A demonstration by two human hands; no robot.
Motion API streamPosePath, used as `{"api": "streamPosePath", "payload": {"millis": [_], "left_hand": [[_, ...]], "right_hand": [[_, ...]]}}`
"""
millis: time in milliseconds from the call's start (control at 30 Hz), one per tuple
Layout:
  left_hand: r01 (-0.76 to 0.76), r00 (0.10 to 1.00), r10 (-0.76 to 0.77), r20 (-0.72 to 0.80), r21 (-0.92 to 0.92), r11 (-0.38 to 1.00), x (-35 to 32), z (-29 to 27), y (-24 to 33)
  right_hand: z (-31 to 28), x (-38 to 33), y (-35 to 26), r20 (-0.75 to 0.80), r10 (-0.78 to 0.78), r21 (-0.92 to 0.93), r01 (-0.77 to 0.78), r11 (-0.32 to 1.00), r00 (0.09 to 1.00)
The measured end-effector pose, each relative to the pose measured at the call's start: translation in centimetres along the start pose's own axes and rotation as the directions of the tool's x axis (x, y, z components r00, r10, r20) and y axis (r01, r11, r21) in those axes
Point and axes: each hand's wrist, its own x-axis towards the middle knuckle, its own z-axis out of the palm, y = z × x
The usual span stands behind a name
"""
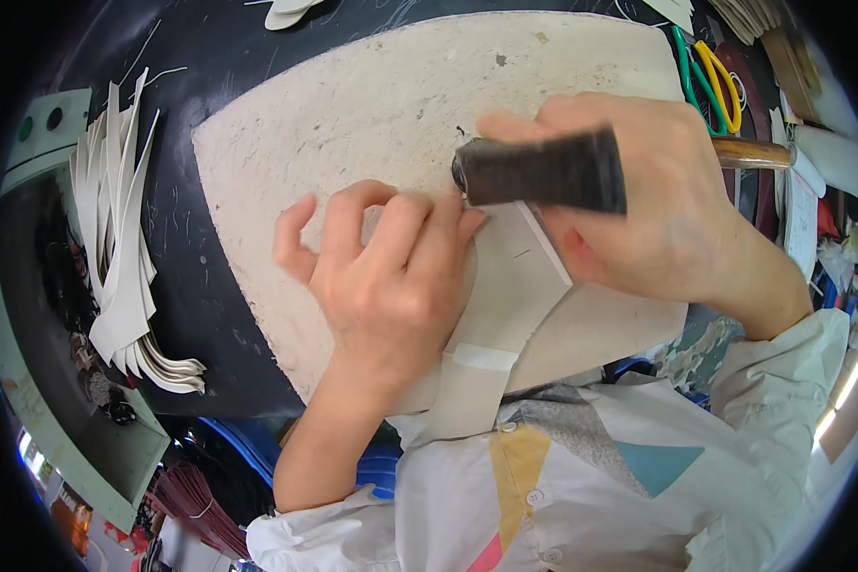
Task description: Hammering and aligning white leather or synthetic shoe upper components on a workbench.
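A pale, worn cutting board (372, 105) lies on a dark work table (186, 276). On it rests a long grey strip of leather-like material (505, 286) with a white tape band across it. My left hand (386, 276) presses down on the strip with bent fingers. My right hand (639, 191) is closed around a dark cylindrical tool (543, 172), whose front end sits at the strip's upper edge, just beside my left fingertips. The tool's tip is hidden by my fingers.
A stack of white cut pieces (124, 229) lies fanned at the left of the table. Scissors with green and yellow handles (710, 81) and a wooden handle (748, 151) sit at the upper right, beside papers. A green machine edge (43, 124) is at far left.
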Motion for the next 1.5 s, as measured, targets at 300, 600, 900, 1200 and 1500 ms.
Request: {"api": "streamPosePath", "payload": {"millis": [300, 600, 900, 1200, 1500], "left_hand": [[0.099, 0.993, -0.106, -0.051, -0.114, 0.989, -0.9, 0.9, 1.3], [0.094, 0.996, -0.091, 0.025, -0.131, 0.987, -0.8, 0.5, 0.9], [0.036, 0.997, -0.038, -0.071, -0.028, 0.999, -0.9, 1.0, 1.7], [0.037, 0.999, -0.037, -0.005, -0.009, 0.999, -1.0, 0.4, 2.4], [-0.013, 0.997, 0.015, -0.074, 0.026, 1.000, -0.2, 0.2, 1.6]], "right_hand": [[0.1, 0.3, 0.5, -0.104, -0.061, -0.027, 0.058, 0.998, 0.993], [-0.4, 0.5, 0.2, -0.059, -0.092, -0.035, 0.090, 0.995, 0.994], [0.2, -0.1, 0.5, -0.048, -0.063, 0.012, 0.064, 0.998, 0.997], [-0.4, -0.2, 0.2, -0.050, -0.096, -0.008, 0.096, 0.995, 0.994], [0.1, -0.9, 0.1, -0.048, -0.079, -0.025, 0.077, 0.997, 0.996]]}}
